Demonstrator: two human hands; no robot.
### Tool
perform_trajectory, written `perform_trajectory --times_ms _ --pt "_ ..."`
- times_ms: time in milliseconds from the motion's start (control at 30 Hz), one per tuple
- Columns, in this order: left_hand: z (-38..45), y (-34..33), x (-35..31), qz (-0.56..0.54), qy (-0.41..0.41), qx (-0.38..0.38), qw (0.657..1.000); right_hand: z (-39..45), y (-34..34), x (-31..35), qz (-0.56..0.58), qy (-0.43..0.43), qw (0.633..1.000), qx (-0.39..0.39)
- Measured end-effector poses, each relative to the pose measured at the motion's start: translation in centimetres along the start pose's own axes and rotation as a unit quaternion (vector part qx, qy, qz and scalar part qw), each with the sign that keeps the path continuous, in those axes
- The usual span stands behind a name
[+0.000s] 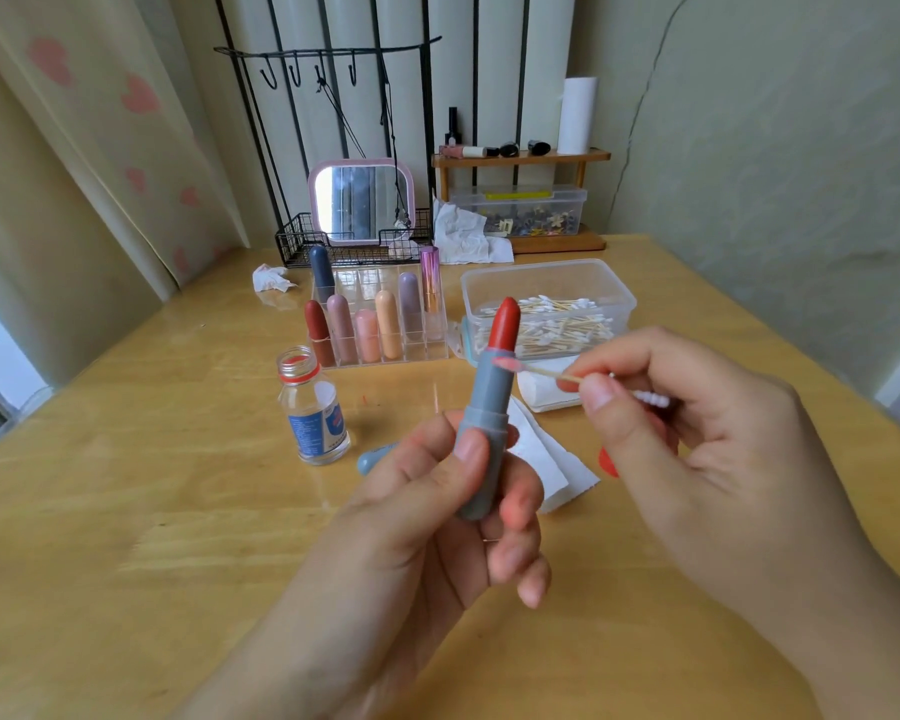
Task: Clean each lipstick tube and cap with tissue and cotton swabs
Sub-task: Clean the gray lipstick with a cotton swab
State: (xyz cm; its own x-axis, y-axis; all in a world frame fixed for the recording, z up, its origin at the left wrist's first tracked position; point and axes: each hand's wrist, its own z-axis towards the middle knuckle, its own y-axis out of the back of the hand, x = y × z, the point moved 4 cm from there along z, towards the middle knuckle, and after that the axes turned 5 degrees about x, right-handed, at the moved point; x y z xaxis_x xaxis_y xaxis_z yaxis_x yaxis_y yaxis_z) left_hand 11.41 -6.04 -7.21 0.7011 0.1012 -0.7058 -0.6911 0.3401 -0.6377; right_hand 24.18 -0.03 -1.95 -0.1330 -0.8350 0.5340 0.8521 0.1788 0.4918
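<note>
While the left hand (453,491) holds it upright, the grey plastic lipstick tube with its orange-red bullet wound out (489,407) stands between thumb and curled fingers (520,501), gripped low on the base, apparently so that the collar stays exposed for cleaning.

Right hand (697,423): pinches the wooden-stemmed cotton swab (552,373) between thumb and forefinger, stem roughly level; the pink-stained tip touches the tube's collar just below the bullet. A red object, likely the cap, shows under this palm; what it is cannot be told for certain.

Beneath the fingers, on the wooden table (126,511): a folded white tissue (541,459), likely laid to catch smears. Left of the left fingers: a small clear glass bottle with blue label, uncapped (313,407), probably cleaning liquid kept within reach. Beyond the fingertips: a clear acrylic organiser holding further lipsticks (380,324), and just right of it a clear plastic box of cotton swabs (546,309), open for quick resupply.

Judgement: collar cleaning in hand; other tubes await.
</note>
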Motion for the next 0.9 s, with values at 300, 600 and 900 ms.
perform_trajectory --times_ms 300,600,900 --pt "0.31 0.45 0.43 0.000 0.004 0.002 1.000 -0.02 -0.01 -0.11 -0.015 0.005 1.000 0.000" --pt "0.20 0.25 0.18 -0.014 0.000 -0.003 1.000 -0.03 -0.35 0.25 -0.014 0.021 0.999 0.023" --pt "0.30 0.27 0.18 0.003 -0.010 0.002 1.000 0.00 -0.30 0.38 -0.009 0.017 1.000 0.021"
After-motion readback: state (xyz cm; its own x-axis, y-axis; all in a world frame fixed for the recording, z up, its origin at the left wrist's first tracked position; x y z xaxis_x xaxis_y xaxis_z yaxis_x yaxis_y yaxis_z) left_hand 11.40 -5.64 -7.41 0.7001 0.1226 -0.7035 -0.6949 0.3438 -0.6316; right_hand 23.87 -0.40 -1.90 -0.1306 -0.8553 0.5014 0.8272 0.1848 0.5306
